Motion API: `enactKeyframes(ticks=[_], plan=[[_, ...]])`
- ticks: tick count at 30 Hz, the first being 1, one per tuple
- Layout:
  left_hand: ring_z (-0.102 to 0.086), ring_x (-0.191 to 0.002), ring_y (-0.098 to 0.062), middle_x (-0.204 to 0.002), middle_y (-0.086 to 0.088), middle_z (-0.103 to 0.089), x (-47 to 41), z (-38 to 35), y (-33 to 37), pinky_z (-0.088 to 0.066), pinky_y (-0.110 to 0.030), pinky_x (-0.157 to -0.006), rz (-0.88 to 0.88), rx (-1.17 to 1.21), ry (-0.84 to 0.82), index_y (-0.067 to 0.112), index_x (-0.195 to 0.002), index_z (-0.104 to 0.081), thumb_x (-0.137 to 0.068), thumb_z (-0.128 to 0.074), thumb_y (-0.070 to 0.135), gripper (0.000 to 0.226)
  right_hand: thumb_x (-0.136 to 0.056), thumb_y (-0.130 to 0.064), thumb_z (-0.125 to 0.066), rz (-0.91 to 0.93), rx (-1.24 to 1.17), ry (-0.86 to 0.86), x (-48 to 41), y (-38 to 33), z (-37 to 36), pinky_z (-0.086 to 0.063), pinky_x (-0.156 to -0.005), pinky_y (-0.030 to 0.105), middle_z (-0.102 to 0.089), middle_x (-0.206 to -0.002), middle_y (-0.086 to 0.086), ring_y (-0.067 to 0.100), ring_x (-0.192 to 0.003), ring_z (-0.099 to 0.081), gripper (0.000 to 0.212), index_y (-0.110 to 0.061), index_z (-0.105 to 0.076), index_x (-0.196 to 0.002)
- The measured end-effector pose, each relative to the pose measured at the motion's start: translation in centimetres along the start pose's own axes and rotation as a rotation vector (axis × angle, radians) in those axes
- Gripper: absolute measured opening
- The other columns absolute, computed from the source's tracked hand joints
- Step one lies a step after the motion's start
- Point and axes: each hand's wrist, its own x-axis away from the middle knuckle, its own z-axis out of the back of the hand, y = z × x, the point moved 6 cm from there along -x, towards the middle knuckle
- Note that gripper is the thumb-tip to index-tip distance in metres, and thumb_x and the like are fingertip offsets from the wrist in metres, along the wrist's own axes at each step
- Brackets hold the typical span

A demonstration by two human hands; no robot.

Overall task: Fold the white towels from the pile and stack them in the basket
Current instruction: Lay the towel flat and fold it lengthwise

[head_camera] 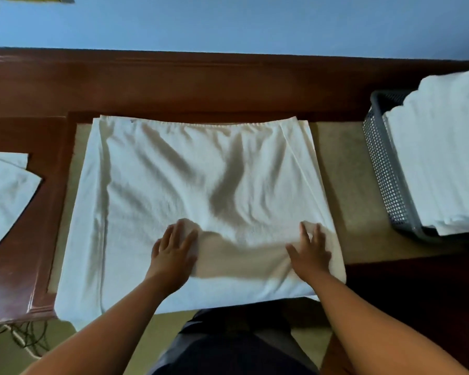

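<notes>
Towel ahead, stretching widthways across the desk. Pressing its near part with left grip and right grip, fingers straight, clasping nothing, far hem lying dead ahead.

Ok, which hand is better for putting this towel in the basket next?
Probably the right hand: it presses the towel near its right edge, on the side where the basket with folded towels stands. The left hand rests farther away, nearer the towel's middle. More folding may come first.
</notes>
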Motion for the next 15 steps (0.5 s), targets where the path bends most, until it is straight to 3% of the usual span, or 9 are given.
enactKeyframes(ticks=[3, 8, 12, 15], plan=[[0.013, -0.155, -0.024, -0.167, 0.001, 0.019, 0.5, 0.2, 0.1, -0.012, -0.048, -0.123, 0.019, 0.009, 0.000, 0.040, -0.159, -0.010, -0.104, -0.040, 0.045, 0.062, -0.098, -0.057, -0.044, -0.074, -0.018, -0.005, -1.3, 4.6, 1.7, -0.009, -0.123, 0.048, 0.020, -0.165, 0.006, 0.029, -0.153, 0.009, 0.081, -0.034, 0.004, -0.159], [0.009, -0.155, -0.022, -0.168, 0.004, 0.015, 1.5, -0.9, 3.6, -0.022, -0.049, -0.121, 0.065, 0.017, -0.030, 0.038, -0.158, -0.017, -0.103, -0.045, 0.045, 0.062, -0.094, -0.065, -0.045, -0.092, 0.029, -0.102, -2.7, 9.3, 3.3, -0.002, -0.121, 0.055, 0.028, -0.163, 0.003, 0.031, -0.152, 0.017, 0.090, -0.037, 0.012, -0.157], [0.010, -0.155, -0.021, -0.167, 0.007, 0.017, 0.6, -1.9, 9.0, -0.020, -0.047, -0.121, 0.014, 0.020, -0.055, 0.040, -0.157, -0.019, -0.104, -0.043, 0.045, 0.059, -0.095, -0.057, -0.049, 0.070, 0.121, -0.013, -2.8, 8.4, 4.7, 0.000, -0.120, 0.054, 0.023, -0.164, 0.009, 0.033, -0.152, 0.014, 0.087, -0.030, 0.003, -0.159], [0.007, -0.155, -0.020, -0.167, 0.006, 0.016, -0.7, -2.2, 13.0, -0.019, -0.046, -0.122, -0.003, 0.048, -0.051, 0.040, -0.156, -0.023, -0.104, -0.044, 0.043, 0.056, -0.097, -0.043, -0.048, 0.321, 0.255, 0.056, -2.4, 6.6, 4.8, -0.001, -0.120, 0.056, 0.023, -0.165, 0.008, 0.033, -0.153, 0.014, 0.080, -0.029, -0.001, -0.160]])
